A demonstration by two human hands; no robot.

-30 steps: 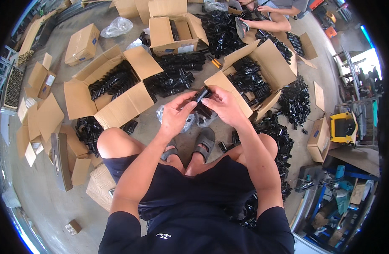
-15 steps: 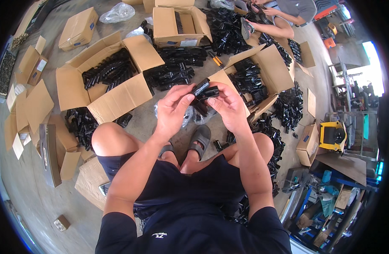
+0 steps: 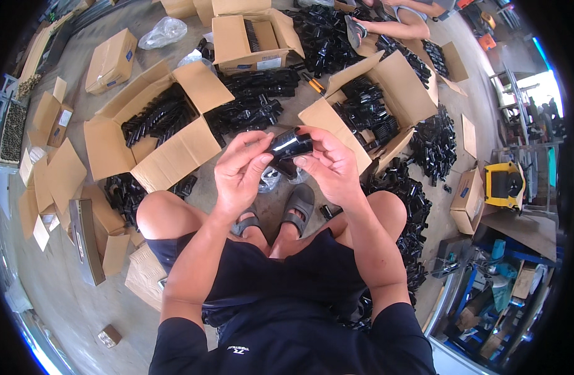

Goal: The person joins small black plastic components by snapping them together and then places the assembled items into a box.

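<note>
A glossy black cylindrical part (image 3: 291,146) is held up between my two hands, above my feet. My left hand (image 3: 240,174) pinches its left end between thumb and fingertips. At the other end, the thumb and fingers of my right hand (image 3: 331,164) grip it. Another dark, shiny shape shows just below the cylinder; whether it belongs to the same part I cannot tell. Behind my hands, on the floor, lies crumpled clear plastic (image 3: 269,181).
Open cartons of similar black parts stand at the left (image 3: 168,159) and right (image 3: 418,103). Loose black parts (image 3: 243,112) lie in heaps between them and beside my right knee. A co-worker's leg (image 3: 393,29) shows at the far right, and a yellow-framed object (image 3: 504,185) stands at the right.
Two black pieces showed at different angles between my fingers; now one cylinder lies nearly level, its broad side facing up. My hands have dipped slightly, and the whole view has shifted a little.
</note>
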